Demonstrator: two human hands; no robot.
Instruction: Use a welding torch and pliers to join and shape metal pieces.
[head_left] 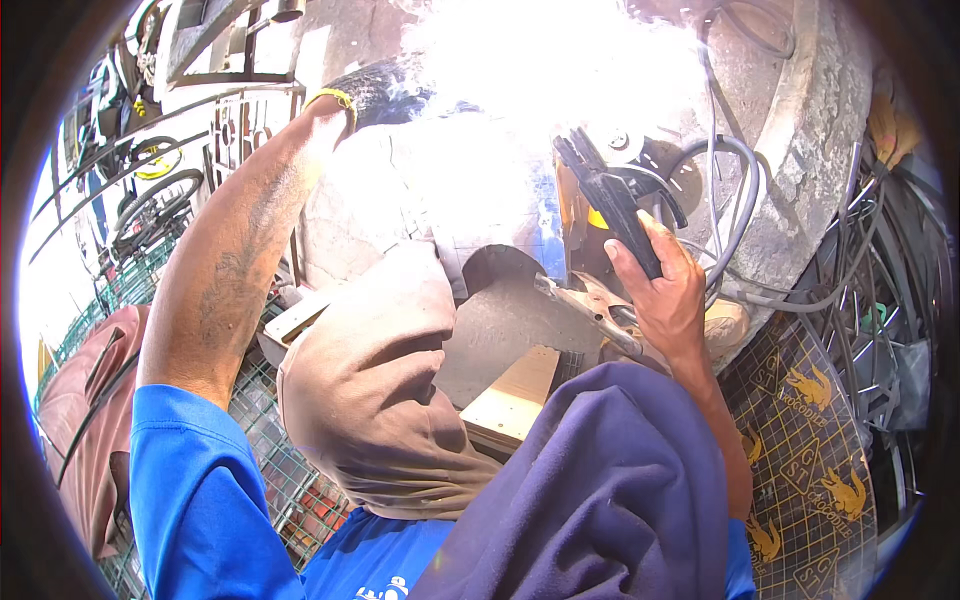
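My right hand (665, 285), bare, is wrapped round the black handle of a welding electrode holder (612, 195), which points up and to the left. White glare and smoke (550, 60) beyond its jaws wash out the electrode tip and the work. On my left hand (378, 95) is a dark glove with a yellow cuff. It reaches to the left edge of the glare, where its fingers are lost, so its grip does not show. A pale, overexposed metal piece (490, 185) with a curved cutout lies between my hands. Beside my right hand is a copper-coloured clamp (590, 305).
What looks like an angle grinder (625, 150) lies behind the holder. Grey cable (750, 185) loops at the right by a concrete edge (800, 190). A wooden board (515, 395) sits below. Metal scraps (900, 300) pile at far right, bicycles (160, 195) stand at far left.
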